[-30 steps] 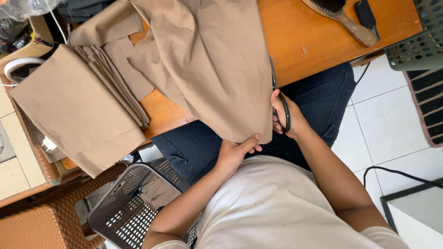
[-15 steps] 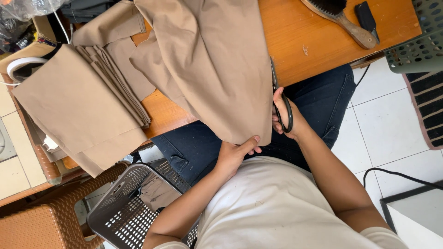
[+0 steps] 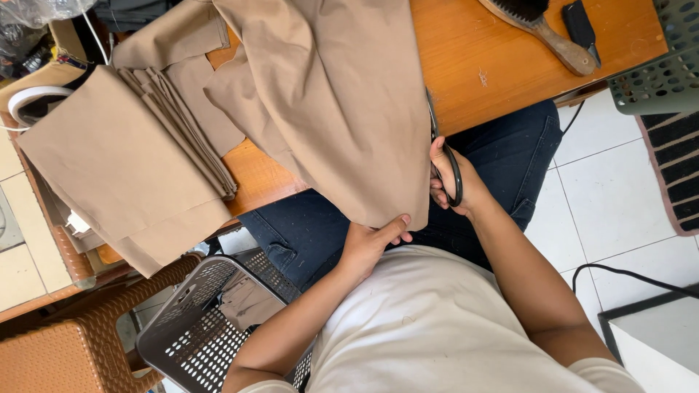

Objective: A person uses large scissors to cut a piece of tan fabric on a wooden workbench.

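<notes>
Head view looks straight down on a person seated at an orange wooden desk (image 3: 510, 80), trimming a piece of tan cloth (image 3: 342, 109) that hangs off the desk's near edge over their lap. The right hand (image 3: 455, 182) has its fingers threaded through the black loops of a pair of scissors (image 3: 445, 164), the grip closed round the handles; the blades run up along the cloth's right edge and are mostly hidden behind it, so I cannot tell how wide they stand. The left hand (image 3: 371, 244) pinches the cloth's lower corner, thumb on top, pulling it taut. By my reading the cut along that edge is under way, and the next stroke calls for the corner held tight while the blades travel farther from the body. The scissors' long axis runs nearly straight away from the person, tips toward the desk's far side. Left of the cloth sits a folded stack of tan fabric (image 3: 124, 167); right of it, a wooden brush (image 3: 542, 29).
</notes>
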